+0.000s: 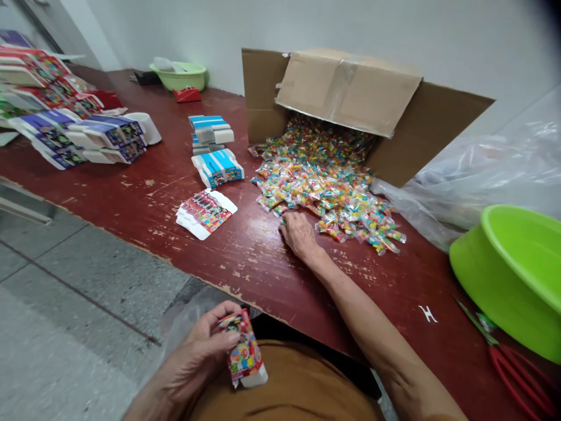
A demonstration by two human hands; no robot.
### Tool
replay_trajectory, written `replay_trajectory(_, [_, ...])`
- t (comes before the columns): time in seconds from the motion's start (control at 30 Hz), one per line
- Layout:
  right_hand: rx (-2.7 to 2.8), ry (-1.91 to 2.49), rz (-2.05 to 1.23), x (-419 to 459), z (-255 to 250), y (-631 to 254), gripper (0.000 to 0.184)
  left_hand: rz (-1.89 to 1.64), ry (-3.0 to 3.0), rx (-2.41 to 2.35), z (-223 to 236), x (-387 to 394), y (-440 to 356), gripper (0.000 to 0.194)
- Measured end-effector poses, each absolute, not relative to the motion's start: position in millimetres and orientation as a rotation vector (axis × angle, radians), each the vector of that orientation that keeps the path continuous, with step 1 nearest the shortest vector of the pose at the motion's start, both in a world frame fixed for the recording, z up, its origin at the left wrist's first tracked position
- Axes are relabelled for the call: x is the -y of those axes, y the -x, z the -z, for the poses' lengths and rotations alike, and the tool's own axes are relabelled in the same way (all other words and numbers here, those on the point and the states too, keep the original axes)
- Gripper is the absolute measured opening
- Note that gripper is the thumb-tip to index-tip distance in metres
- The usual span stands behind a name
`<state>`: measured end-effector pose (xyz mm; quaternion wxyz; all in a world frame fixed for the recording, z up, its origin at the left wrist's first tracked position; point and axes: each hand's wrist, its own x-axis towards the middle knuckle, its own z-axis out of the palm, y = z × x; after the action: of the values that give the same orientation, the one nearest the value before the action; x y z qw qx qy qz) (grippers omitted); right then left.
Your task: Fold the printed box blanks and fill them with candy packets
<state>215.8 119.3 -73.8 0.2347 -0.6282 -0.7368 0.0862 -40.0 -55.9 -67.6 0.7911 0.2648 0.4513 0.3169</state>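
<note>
My left hand [199, 351] is closed round a small red printed carton [243, 351], held low over my lap below the table edge. My right hand [298, 233] reaches out over the dark red table [245, 257] with its fingers curled into the near edge of a heap of small colourful candy packets [326, 187]. The heap spills out of a brown cardboard box [350, 93] lying on its side at the back. Whether the right fingers hold a packet is hidden.
Flat red printed cartons [205, 213] lie left of my right hand, blue ones [217, 166] behind them. More folded cartons [65, 117] are stacked at far left. A green basin [517, 275] and red scissors [521, 374] sit at right, clear plastic sheeting [491, 169] behind. Another green basin [179, 75] stands at the back.
</note>
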Motion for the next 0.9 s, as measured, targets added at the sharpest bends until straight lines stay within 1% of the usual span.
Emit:
replay_trajectory(0.07, [1.994, 1.695, -0.262, -112.5, 71.8, -219.0, 0.018, -0.549, -0.824, -1.007, 76.9, 49.7, 69.5, 0.043])
replay_trajectory(0.13, [1.954, 1.658, -0.286, -102.8, 65.0, -221.2, 0.022, -0.239, -0.980, -0.980, 82.8, 43.5, 93.0, 0.038])
replay_trajectory(0.2, [1.840, 1.554, -0.463, -87.8, 55.5, -218.2, 0.023, -0.040, -1.074, -0.969, 84.3, 40.2, 104.5, 0.032])
replay_trajectory(0.23, [1.733, 1.454, -0.643, -78.0, 50.7, -213.9, 0.023, -0.023, -1.089, -0.960, 83.5, 39.5, 105.3, 0.030])
replay_trajectory(0.3, [1.503, 1.219, -1.068, -55.4, 42.4, -199.9, 0.024, -0.138, -1.072, -0.944, 79.1, 38.6, 98.8, 0.035])
replay_trajectory(0.33, [1.441, 1.134, -1.200, -43.9, 39.1, -191.4, 0.025, -0.225, -1.043, -0.938, 75.8, 38.1, 92.8, 0.038])
replay_trajectory(0.37, [1.401, 1.091, -1.259, -33.4, 36.5, -182.6, 0.024, -0.319, -1.010, -0.941, 71.9, 37.4, 85.5, 0.041])
replay_trajectory(0.43, [1.403, 1.075, -1.277, -17.6, 32.9, -167.8, 0.022, -0.487, -0.951, -0.952, 63.2, 35.7, 69.5, 0.045])
replay_trajectory(0.5, [1.463, 1.103, -1.199, -10.0, 30.8, -159.2, 0.017, -0.594, -0.898, -0.902, 54.9, 34.2, 54.2, 0.047])
replay_trajectory(0.63, [1.606, 1.126, -0.954, -9.8, 29.1, -158.2, 0.010, -0.673, -0.859, -0.873, 44.8, 33.5, 32.6, 0.053])
replay_trajectory(0.77, [1.813, 1.046, -0.904, -9.3, 29.0, -161.8, 0.007, -0.718, -0.823, -0.884, 41.0, 32.4, 21.5, 0.058])
replay_trajectory(0.83, [1.891, 0.985, -0.924, -8.0, 29.6, -162.6, 0.010, -0.795, -0.762, -0.887, 37.7, 30.4, 17.5, 0.059])
replay_trajectory(0.9, [1.833, 0.962, -0.997, -7.3, 31.3, -163.1, 0.017, -0.851, -0.689, -0.890, 32.5, 28.3, 13.9, 0.054])
